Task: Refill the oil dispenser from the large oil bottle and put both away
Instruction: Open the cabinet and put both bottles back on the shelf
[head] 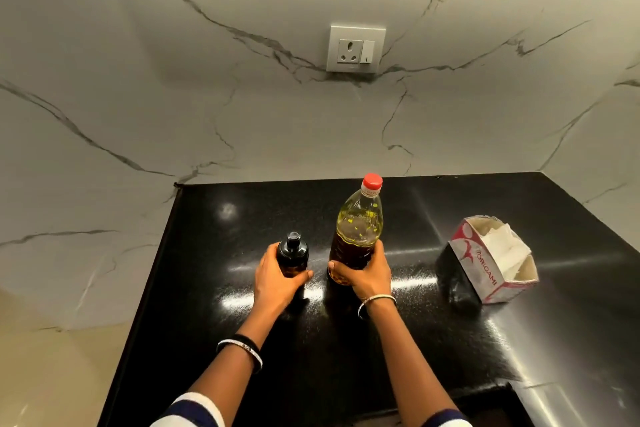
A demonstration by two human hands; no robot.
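Note:
A small oil dispenser with a black pump top stands upright on the black countertop. My left hand grips its body from the near side. To its right stands the large clear oil bottle with a red cap, holding yellow oil. My right hand is wrapped round its lower part. Both bottles are upright and a small gap separates them.
An opened white and red tissue box sits on the counter to the right of the bottle. A marble-patterned wall with a socket and switch rises behind. The counter's left edge drops off beside the dispenser.

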